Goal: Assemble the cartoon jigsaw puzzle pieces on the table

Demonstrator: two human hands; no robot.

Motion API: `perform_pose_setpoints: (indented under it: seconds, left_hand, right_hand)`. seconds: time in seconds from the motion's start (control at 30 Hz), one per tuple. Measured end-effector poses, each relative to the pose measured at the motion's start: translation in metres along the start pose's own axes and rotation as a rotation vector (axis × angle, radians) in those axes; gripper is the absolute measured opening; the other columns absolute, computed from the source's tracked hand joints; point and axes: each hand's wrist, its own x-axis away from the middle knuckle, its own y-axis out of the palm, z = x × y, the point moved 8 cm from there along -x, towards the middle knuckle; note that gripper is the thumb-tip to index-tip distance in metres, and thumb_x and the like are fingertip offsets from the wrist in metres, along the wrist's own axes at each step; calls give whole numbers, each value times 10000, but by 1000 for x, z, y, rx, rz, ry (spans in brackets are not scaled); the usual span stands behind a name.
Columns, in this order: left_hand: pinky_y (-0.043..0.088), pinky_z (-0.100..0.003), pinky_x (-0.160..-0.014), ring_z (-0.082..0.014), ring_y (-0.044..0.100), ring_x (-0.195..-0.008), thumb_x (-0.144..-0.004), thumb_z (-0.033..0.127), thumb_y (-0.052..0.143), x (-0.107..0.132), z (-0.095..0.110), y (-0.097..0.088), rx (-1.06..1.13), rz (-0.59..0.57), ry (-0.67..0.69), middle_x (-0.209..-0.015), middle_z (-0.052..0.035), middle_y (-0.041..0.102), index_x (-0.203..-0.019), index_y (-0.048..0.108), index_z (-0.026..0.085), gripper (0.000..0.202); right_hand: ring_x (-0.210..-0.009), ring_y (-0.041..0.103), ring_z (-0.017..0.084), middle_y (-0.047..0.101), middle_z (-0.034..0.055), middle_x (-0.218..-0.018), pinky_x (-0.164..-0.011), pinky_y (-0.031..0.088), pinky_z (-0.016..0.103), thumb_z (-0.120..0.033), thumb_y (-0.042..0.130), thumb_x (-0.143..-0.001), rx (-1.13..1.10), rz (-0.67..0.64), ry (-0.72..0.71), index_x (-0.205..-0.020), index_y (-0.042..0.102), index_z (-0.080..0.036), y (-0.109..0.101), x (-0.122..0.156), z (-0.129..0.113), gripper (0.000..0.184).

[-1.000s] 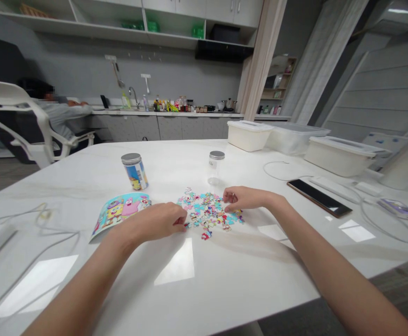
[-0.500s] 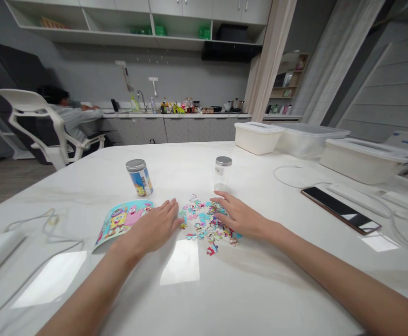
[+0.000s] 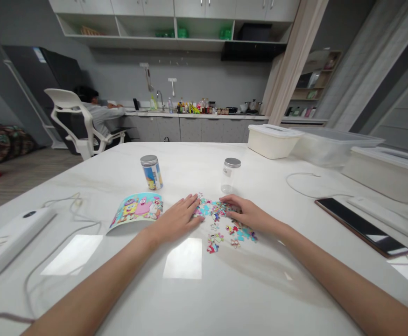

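Observation:
Loose jigsaw puzzle pieces (image 3: 215,227) lie in a colourful heap on the white table (image 3: 190,303). At the heap's left edge rests my left hand (image 3: 180,215), palm down with fingers stretched out. My right hand (image 3: 248,215) lies over the right side, fingers apart and bent a little, hiding some pieces. Neither hand grips anything I can see. A curled cartoon picture sheet (image 3: 139,210) is left of my left hand. Behind it stands a jar with a cartoon label (image 3: 152,173) and a grey lid. A clear jar (image 3: 229,176) with a similar lid stands behind the heap.
At the right lie a phone (image 3: 360,226) and a white cable (image 3: 295,175). Lidded storage boxes (image 3: 273,142) line the back right. A white power strip (image 3: 13,242) with a cord is at the left. Beyond the table a person (image 3: 101,114) sits on a white chair (image 3: 67,109).
My left hand has come in against the left side of the heap, and the pieces sit closer together there. The view has swung to the left.

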Motion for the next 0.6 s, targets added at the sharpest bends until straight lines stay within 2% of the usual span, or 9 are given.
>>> perform_pose_setpoints:
  seconds: [0.1, 0.2, 0.27, 0.37, 0.47, 0.6]
  left_hand:
    - [169, -382, -1184, -232, 178, -1464, -1014, 503, 168, 0, -1, -1, 3, -1, 21, -1579, -139, 227, -1471, 306, 95, 628]
    - [152, -395, -1190, -220, 144, -1470, -1021, 488, 129, 0, 3, -3, 27, -1, 61, -1590, -134, 184, -1498, 245, 102, 625]
    - [157, -399, -1189, -210, 128, -1473, -1022, 495, 119, 2, 15, -6, 41, 11, 138, -1599, -113, 155, -1515, 208, 141, 614]
    - [172, -400, -1184, -206, 124, -1474, -1025, 497, 163, 7, 38, -9, 38, 2, 279, -1599, -72, 176, -1506, 253, 218, 564]
    - [202, -389, -1176, -202, 206, -1458, -1026, 481, 227, 12, 58, -10, 16, -20, 389, -1580, -83, 246, -1474, 321, 200, 537]
    - [329, -373, -1110, -216, 407, -1357, -1019, 452, 301, 14, 63, -18, 2, 52, 404, -1497, -110, 416, -1377, 445, 175, 475]
  right_hand:
    - [-1201, 583, 234, 619, 93, -1274, -1057, 451, 447, -296, 558, -872, -130, -38, -6, -1199, 574, -207, -6, -4, 9, 339]
    - [-1210, 571, 238, 635, 83, -1259, -1076, 418, 462, -284, 533, -889, -1, 36, -36, -1156, 619, -210, -16, -4, 8, 290]
    - [-1209, 571, 237, 642, 74, -1261, -1075, 413, 460, -271, 516, -902, 94, 29, -64, -1144, 642, -222, -16, -2, 2, 277]
    - [-1240, 551, 229, 611, 66, -1323, -1060, 429, 428, -258, 516, -908, 138, -72, -83, -1165, 648, -236, -6, 2, -6, 290]
    - [-1240, 553, 223, 592, 62, -1352, -1056, 432, 414, -271, 511, -919, 114, -84, -66, -1176, 647, -240, -3, 3, -8, 293]
    - [-1139, 614, 221, 675, 61, -1214, -1018, 459, 430, -228, 475, -923, 115, 39, -7, -1110, 674, -229, -14, -1, 1, 274]
